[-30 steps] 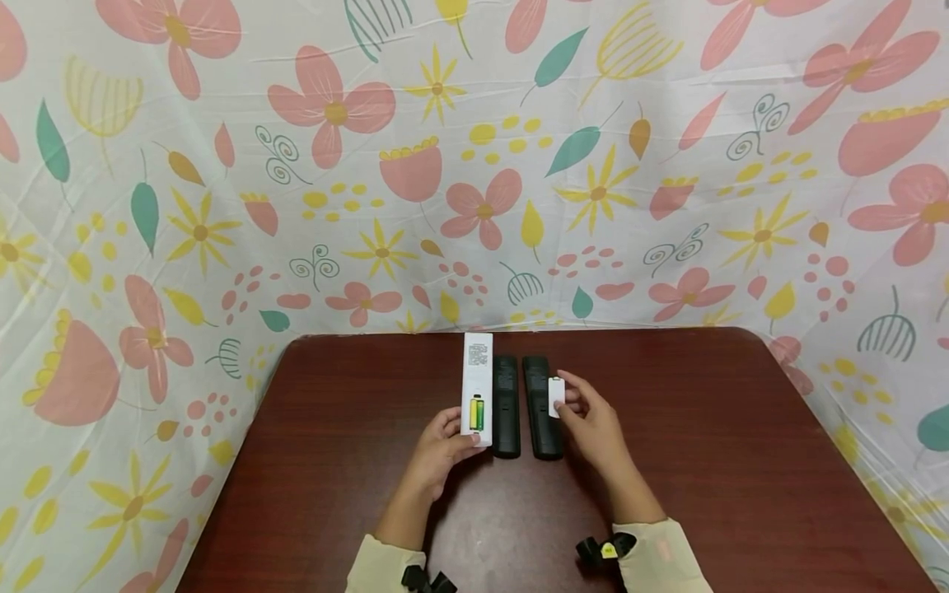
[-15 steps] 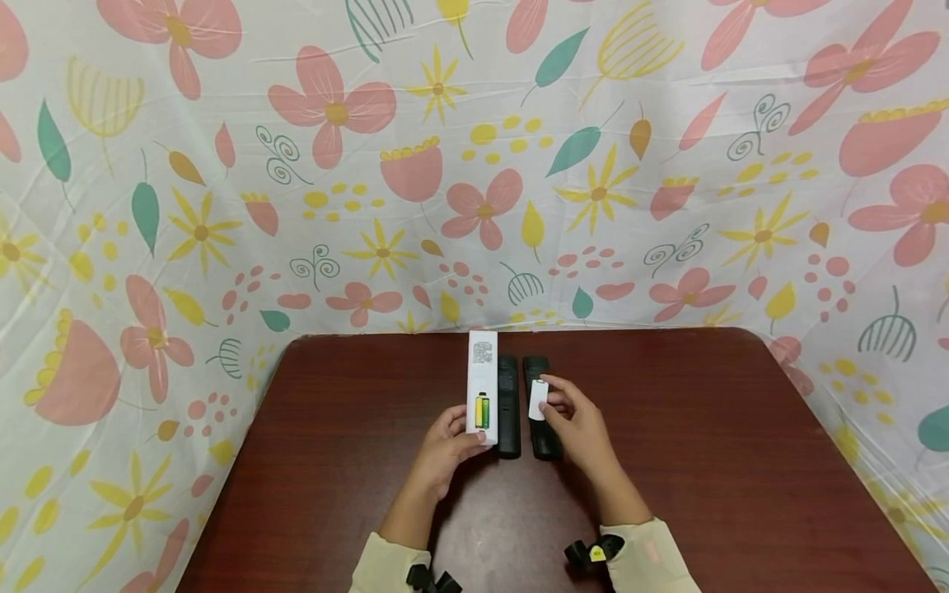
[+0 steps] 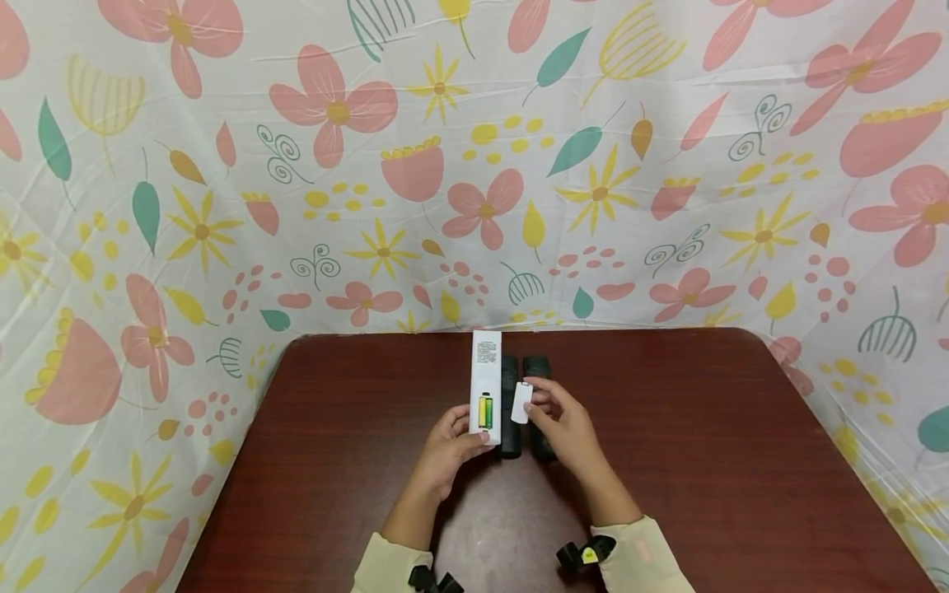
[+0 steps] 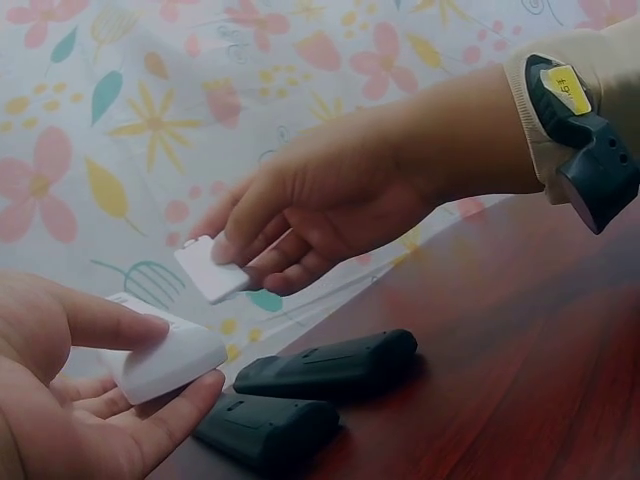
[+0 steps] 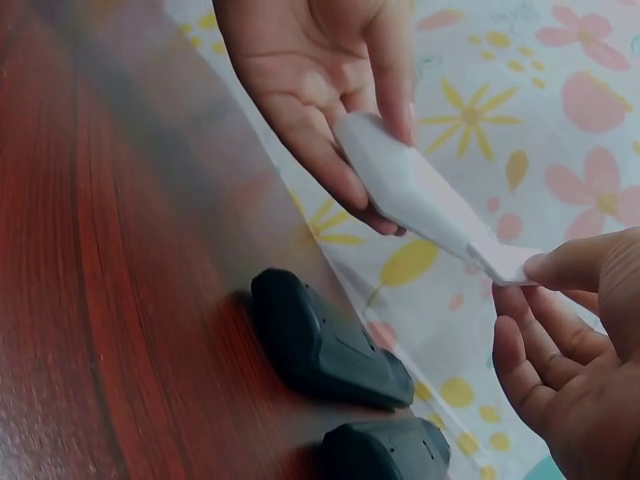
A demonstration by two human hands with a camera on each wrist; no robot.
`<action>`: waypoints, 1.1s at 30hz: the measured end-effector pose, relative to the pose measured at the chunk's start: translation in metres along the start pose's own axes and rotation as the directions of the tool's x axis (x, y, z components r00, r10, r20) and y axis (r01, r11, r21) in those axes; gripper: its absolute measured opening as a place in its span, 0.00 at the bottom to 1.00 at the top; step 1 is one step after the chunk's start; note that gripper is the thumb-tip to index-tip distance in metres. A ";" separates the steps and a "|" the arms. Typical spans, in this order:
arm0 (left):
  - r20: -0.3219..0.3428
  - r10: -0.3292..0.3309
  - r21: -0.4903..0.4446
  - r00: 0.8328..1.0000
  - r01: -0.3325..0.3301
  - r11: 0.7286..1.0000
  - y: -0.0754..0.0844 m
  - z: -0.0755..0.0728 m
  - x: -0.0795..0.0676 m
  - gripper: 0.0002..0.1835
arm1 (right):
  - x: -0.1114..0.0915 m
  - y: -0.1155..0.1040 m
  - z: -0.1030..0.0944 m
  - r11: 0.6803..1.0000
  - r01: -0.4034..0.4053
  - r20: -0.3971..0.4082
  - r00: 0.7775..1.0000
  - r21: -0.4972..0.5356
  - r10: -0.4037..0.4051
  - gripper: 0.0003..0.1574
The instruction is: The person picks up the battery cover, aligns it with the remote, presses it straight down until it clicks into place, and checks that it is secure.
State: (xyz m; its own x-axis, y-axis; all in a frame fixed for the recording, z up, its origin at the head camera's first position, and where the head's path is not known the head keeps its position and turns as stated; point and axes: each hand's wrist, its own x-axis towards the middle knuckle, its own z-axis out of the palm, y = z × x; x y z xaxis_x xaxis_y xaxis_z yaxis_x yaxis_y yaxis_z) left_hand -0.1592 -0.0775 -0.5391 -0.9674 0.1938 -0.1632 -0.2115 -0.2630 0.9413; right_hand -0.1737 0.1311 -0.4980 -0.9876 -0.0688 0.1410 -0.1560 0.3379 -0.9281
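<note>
My left hand [image 3: 442,453] grips the lower end of a white remote control [image 3: 486,350], raised above the table with its back facing up. Its battery compartment is uncovered, and two batteries [image 3: 485,411], yellow and green, lie side by side in it. Just to the right, my right hand [image 3: 567,422] pinches a small white battery cover [image 3: 522,403] between thumb and fingers. In the left wrist view the battery cover [image 4: 211,270] is apart from the white remote control [image 4: 172,355]. Two black remote controls lie behind and below, the nearer [image 3: 510,445] partly hidden by the white one.
The second black remote control [image 3: 537,365] lies partly under my right hand. Both rest on a dark red-brown wooden table [image 3: 356,412]. A floral cloth [image 3: 415,272] hangs along the table's back edge. Black wrist cameras sit at both cuffs.
My right hand has moved left with the battery cover, from over the right black remote to close beside the white remote. My left hand and the white remote have shifted slightly right.
</note>
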 end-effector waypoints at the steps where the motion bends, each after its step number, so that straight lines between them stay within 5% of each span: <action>1: 0.002 0.002 0.001 1.000 -0.002 1.000 0.000 0.000 0.000 0.32 | 0.001 0.003 0.001 1.000 0.001 -0.001 1.000 0.005 -0.001 0.25; 9: 0.010 -0.014 0.000 1.000 0.014 1.000 -0.002 0.004 -0.001 0.32 | 0.004 0.023 0.010 0.995 0.034 0.041 0.998 0.095 -0.038 0.24; 33: 0.049 -0.023 0.008 0.999 0.023 1.000 -0.002 0.008 -0.001 0.31 | 0.002 0.023 0.023 0.982 0.089 0.129 0.985 0.170 -0.111 0.19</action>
State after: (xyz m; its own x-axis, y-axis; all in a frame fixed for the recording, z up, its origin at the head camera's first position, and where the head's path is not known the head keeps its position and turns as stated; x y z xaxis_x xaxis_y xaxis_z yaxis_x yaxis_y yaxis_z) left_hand -0.1563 -0.0695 -0.5385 -0.9543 0.2457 -0.1702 -0.2323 -0.2513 0.9396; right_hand -0.1790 0.1171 -0.5275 -0.9537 -0.2262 0.1980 -0.2381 0.1664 -0.9569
